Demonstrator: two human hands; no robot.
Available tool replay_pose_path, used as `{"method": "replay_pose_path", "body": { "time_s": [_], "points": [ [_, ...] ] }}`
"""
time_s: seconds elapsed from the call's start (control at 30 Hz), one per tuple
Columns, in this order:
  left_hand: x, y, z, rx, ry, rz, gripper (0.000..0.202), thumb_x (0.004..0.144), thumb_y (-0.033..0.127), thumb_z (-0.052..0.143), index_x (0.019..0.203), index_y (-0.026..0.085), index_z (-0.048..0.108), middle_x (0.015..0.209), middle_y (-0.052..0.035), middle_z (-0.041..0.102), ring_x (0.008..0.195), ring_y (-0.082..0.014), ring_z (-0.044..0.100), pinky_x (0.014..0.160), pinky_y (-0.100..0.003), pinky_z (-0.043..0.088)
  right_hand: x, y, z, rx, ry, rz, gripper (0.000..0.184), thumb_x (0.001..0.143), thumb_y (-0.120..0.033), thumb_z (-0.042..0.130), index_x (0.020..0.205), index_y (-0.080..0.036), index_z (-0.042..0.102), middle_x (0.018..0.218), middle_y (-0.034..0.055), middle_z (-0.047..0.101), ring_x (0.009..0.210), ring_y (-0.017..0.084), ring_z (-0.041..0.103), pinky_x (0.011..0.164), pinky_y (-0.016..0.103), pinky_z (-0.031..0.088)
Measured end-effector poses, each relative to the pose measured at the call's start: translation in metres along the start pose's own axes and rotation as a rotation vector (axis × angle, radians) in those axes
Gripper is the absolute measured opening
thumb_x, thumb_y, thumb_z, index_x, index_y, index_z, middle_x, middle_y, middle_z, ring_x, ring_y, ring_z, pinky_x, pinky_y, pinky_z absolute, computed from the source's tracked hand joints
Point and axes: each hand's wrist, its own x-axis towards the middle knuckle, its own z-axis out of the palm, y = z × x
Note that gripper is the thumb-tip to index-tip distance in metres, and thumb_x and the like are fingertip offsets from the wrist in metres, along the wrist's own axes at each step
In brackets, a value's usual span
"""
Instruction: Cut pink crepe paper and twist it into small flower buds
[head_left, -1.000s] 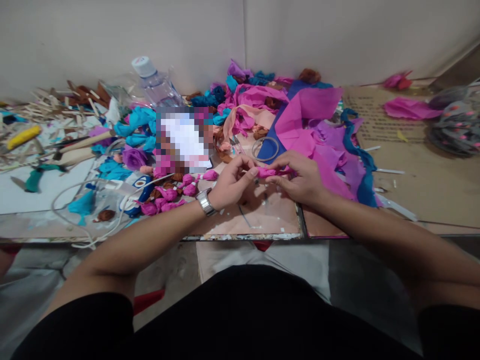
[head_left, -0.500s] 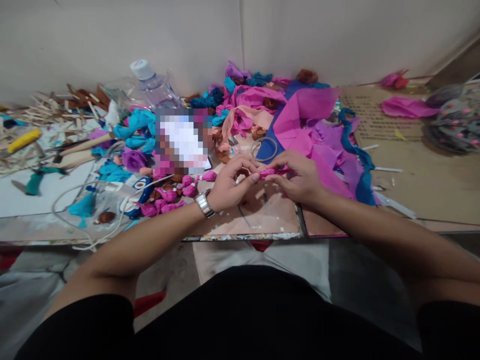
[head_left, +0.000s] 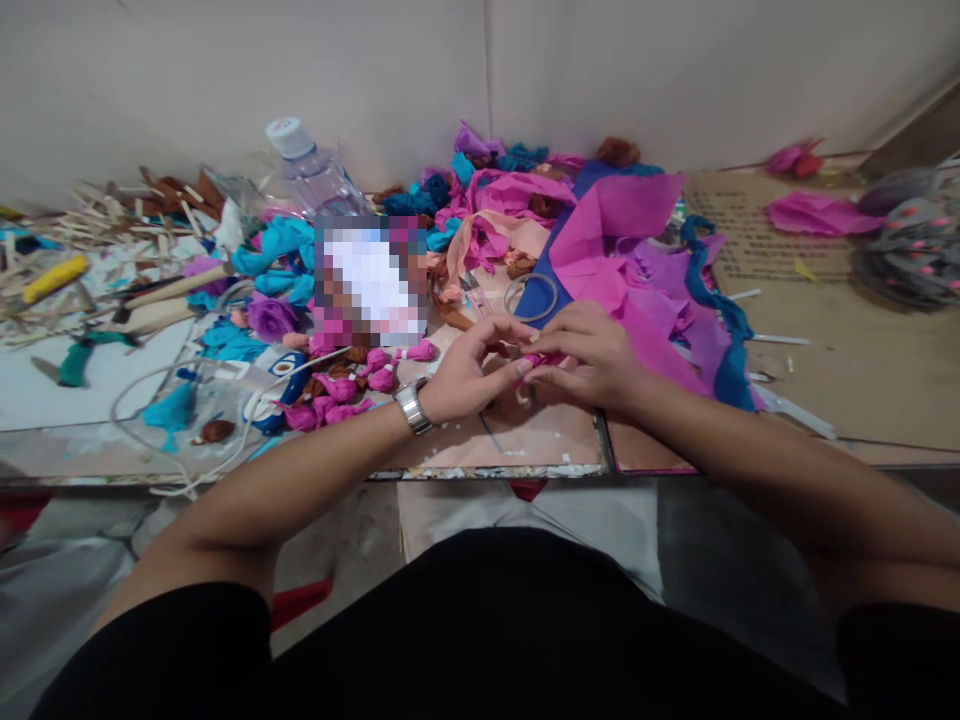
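Observation:
A small crumpled strip of pink crepe paper (head_left: 541, 362) is pinched between my two hands, mostly hidden by fingers. My left hand (head_left: 476, 375), with a metal watch at the wrist, grips its left end between thumb and fingers. My right hand (head_left: 596, 355) curls its fingers over the other side, close against the left fingertips. Just beyond them lie a grey ring-shaped coil (head_left: 553, 298) and a pair of scissors (head_left: 474, 290), partly covered. Several twisted pink paper buds (head_left: 336, 388) lie left of my left wrist.
Pink crepe sheets (head_left: 630, 235) spread behind my right hand. A blurred-out phone (head_left: 371, 275) and a clear bottle (head_left: 319, 180) stand at back left. A white cable (head_left: 244, 430) loops near the front edge. Wooden sticks (head_left: 90, 215) and cardboard (head_left: 780, 370) lie at the sides.
My right hand has closed in on the left, its fingers now bent over the pink paper. Less of the paper shows. The view has shifted slightly.

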Motion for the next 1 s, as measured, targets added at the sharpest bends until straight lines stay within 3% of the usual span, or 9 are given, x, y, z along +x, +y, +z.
{"method": "replay_pose_path", "body": {
  "time_s": [0.2, 0.43, 0.63, 0.87, 1.0],
  "points": [
    [-0.0003, 0.0032, 0.0014, -0.046, -0.018, -0.050, 0.039, 0.097, 0.050, 0.081, 0.118, 0.021, 0.065, 0.121, -0.0098, 0.073, 0.106, -0.0184, 0.071, 0.094, -0.032, 0.058, -0.0001, -0.0012, 0.0002, -0.001, -0.022, 0.048, 0.038, 0.096, -0.063, 0.078, 0.107, -0.027, 0.080, 0.094, 0.0051, 0.082, 0.087, 0.024, 0.072, 0.082, 0.044, 0.051],
    [0.0025, 0.0024, -0.0019, -0.018, 0.077, -0.026, 0.040, 0.098, 0.055, 0.078, 0.114, 0.020, 0.066, 0.115, -0.0088, 0.073, 0.105, -0.0183, 0.070, 0.092, -0.031, 0.056, 0.0002, -0.0026, -0.0008, 0.044, -0.012, 0.128, 0.036, 0.107, -0.060, 0.063, 0.113, -0.028, 0.079, 0.098, 0.0056, 0.083, 0.090, 0.026, 0.075, 0.084, 0.045, 0.054],
    [0.0029, 0.0029, -0.0020, -0.038, 0.082, -0.022, 0.039, 0.097, 0.055, 0.079, 0.112, 0.021, 0.068, 0.112, -0.0077, 0.074, 0.101, -0.0168, 0.070, 0.091, -0.029, 0.057, 0.0001, -0.0035, 0.0013, 0.075, 0.043, 0.110, 0.020, 0.105, -0.046, 0.072, 0.111, -0.028, 0.078, 0.094, 0.0033, 0.083, 0.085, 0.024, 0.073, 0.082, 0.043, 0.053],
    [0.0040, 0.0019, -0.0014, -0.168, 0.091, -0.116, 0.044, 0.089, 0.053, 0.089, 0.108, 0.020, 0.067, 0.105, -0.0056, 0.076, 0.091, -0.0143, 0.074, 0.085, -0.027, 0.059, -0.0009, -0.0049, 0.0002, 0.052, 0.015, 0.148, 0.022, 0.104, -0.049, 0.073, 0.110, -0.029, 0.079, 0.095, 0.0032, 0.083, 0.088, 0.025, 0.074, 0.086, 0.045, 0.054],
    [0.0021, 0.0030, -0.0006, -0.138, 0.091, -0.099, 0.036, 0.094, 0.048, 0.085, 0.108, 0.019, 0.069, 0.104, -0.0063, 0.078, 0.090, -0.0133, 0.076, 0.085, -0.026, 0.060, -0.0007, -0.0056, 0.0000, 0.038, 0.031, 0.125, 0.017, 0.104, -0.044, 0.074, 0.108, -0.028, 0.079, 0.095, 0.0032, 0.083, 0.088, 0.024, 0.074, 0.086, 0.045, 0.053]
  ]
}}
